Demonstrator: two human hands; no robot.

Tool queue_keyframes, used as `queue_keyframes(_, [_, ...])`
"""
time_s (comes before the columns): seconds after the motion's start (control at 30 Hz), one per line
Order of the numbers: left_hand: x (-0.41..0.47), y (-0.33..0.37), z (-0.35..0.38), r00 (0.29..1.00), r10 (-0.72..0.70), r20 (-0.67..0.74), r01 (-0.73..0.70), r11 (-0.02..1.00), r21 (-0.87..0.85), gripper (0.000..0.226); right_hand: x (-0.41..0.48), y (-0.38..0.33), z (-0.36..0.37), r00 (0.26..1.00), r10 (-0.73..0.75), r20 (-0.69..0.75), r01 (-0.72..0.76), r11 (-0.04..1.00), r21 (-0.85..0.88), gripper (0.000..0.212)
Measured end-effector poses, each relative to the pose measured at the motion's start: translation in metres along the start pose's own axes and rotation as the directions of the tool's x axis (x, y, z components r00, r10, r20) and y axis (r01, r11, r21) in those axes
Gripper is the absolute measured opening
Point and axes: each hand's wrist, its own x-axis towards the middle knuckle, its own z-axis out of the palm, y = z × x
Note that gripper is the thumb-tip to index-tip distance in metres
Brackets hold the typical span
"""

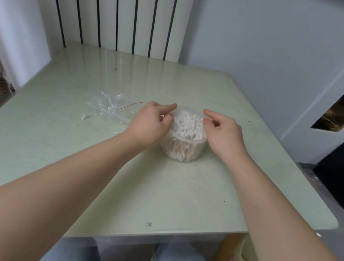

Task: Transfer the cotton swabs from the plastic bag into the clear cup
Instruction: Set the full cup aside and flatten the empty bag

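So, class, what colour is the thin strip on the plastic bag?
Red; the strip shows best in the head view.

Soft even daylight, glare on table, wide-angle edge distortion

Swabs in cup, bag left.

Both forearms reached forward. The left hand lay at the left rim of the clear cup, the right hand at its right rim, fingers loosely curled.
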Motion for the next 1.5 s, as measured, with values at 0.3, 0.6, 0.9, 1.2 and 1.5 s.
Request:
queue_keyframes(0.3, [0.002, -0.001, 0.001, 0.976, 0.082, 0.204, -0.130, 0.964, 0.233, 0.051, 0.007, -0.002, -0.001, 0.991, -0.064, 0.116, 0.081, 0.987, -0.141, 0.038])
queue_keyframes(0.6, [-0.004, -0.010, 0.000, 0.956, 0.027, 0.292, -0.058, 0.994, 0.098, 0.103, -0.009, 0.009, 0.009, 0.971, -0.009, 0.241, 0.000, 0.999, 0.037, 0.055])
queue_keyframes(0.9, [-0.009, -0.014, 0.002, 0.971, 0.044, 0.235, -0.043, 0.999, -0.010, 0.106, -0.014, 0.010, 0.015, 0.979, 0.033, 0.202, -0.072, 0.980, 0.188, 0.068])
queue_keyframes(1.2, [0.000, -0.015, 0.002, 0.992, 0.099, 0.079, -0.087, 0.985, -0.152, 0.081, -0.013, 0.024, 0.013, 0.996, 0.085, 0.020, -0.085, 0.914, 0.398, 0.054])
queue_keyframes(1.5, [0.038, 0.011, 0.050, 0.986, 0.114, 0.122, -0.087, 0.973, -0.213, 0.048, 0.025, 0.046, -0.005, 0.972, 0.219, -0.084, -0.152, 0.861, 0.486, 0.050])
